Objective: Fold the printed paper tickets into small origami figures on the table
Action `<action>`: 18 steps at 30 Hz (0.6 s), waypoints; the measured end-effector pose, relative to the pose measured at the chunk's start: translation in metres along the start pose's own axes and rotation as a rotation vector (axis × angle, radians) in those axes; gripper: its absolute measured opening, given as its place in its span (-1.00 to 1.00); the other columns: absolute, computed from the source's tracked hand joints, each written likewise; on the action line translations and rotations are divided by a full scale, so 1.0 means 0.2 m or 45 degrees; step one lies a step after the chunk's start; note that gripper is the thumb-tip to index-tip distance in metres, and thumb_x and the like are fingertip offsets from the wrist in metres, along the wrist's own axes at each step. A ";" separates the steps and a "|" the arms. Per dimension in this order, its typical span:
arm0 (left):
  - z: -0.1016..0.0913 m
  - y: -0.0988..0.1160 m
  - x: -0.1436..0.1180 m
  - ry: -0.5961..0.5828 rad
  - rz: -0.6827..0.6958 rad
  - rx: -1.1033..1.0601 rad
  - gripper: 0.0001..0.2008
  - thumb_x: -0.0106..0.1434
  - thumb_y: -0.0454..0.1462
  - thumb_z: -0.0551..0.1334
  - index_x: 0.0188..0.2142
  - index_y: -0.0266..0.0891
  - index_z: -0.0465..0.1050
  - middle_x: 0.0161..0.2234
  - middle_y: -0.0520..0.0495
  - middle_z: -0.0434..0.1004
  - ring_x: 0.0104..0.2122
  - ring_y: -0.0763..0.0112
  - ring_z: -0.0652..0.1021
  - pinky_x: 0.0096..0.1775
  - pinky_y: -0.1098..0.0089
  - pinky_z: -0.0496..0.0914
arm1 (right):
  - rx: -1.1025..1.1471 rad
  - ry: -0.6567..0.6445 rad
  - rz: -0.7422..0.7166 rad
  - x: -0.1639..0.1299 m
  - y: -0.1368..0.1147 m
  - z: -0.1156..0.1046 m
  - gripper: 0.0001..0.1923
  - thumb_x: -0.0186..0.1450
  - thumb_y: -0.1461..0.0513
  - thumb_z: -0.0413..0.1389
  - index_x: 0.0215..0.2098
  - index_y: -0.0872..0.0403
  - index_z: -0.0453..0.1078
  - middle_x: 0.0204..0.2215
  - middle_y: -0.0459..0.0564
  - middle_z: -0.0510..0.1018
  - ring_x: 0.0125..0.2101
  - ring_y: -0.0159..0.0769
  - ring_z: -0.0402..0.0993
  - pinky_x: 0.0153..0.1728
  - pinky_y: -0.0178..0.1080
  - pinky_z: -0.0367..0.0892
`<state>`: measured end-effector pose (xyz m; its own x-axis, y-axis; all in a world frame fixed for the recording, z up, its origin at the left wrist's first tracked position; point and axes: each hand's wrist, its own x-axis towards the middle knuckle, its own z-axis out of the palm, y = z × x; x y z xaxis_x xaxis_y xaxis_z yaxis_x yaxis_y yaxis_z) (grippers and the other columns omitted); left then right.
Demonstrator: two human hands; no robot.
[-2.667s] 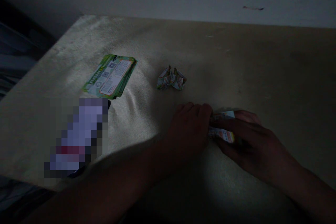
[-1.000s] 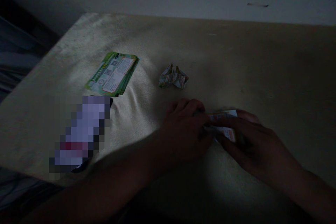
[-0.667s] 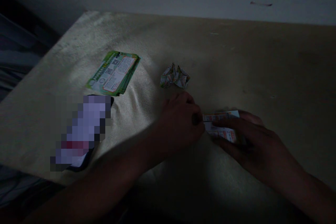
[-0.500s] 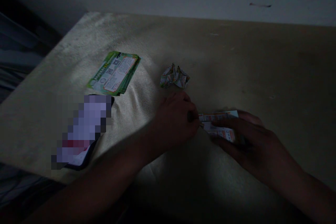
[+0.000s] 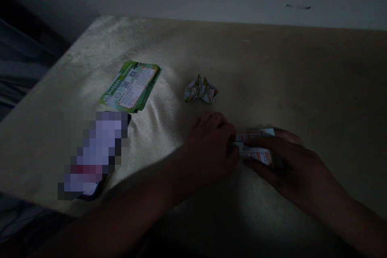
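Folded paper (image 5: 255, 134) lies well in from the table's (image 5: 290, 64) back edge, long axis roughly parallel to it, and I see it between both hands, neither nearer: right hand (image 5: 298, 165) grasping its right part, left hand (image 5: 210, 145) pinching its left end.

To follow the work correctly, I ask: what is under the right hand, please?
Under the right hand lies a printed paper, partly visible, reaching to the left hand. What the hands cover, and the paper's underside, cannot be seen.
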<state>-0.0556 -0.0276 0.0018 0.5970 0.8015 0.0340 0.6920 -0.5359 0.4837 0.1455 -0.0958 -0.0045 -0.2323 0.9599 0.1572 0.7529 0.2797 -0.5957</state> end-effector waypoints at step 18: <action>0.04 0.01 0.01 0.072 0.042 -0.287 -0.50 0.13 -0.20 0.36 0.06 -0.21 0.38 -0.07 -0.12 0.52 -0.06 0.18 0.46 0.03 0.14 0.32 | 0.155 0.218 -0.029 -0.02 0.02 0.01 -0.52 0.30 0.34 0.19 0.15 -0.10 0.30 0.17 0.06 0.42 0.11 -0.09 0.46 -0.05 -0.11 0.53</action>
<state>-0.0506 -0.0287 -0.0035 0.5898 0.8015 0.0991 0.5605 -0.4946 0.6643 0.1489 -0.0980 -0.0087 -0.1322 0.9456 0.2974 0.6662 0.3069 -0.6796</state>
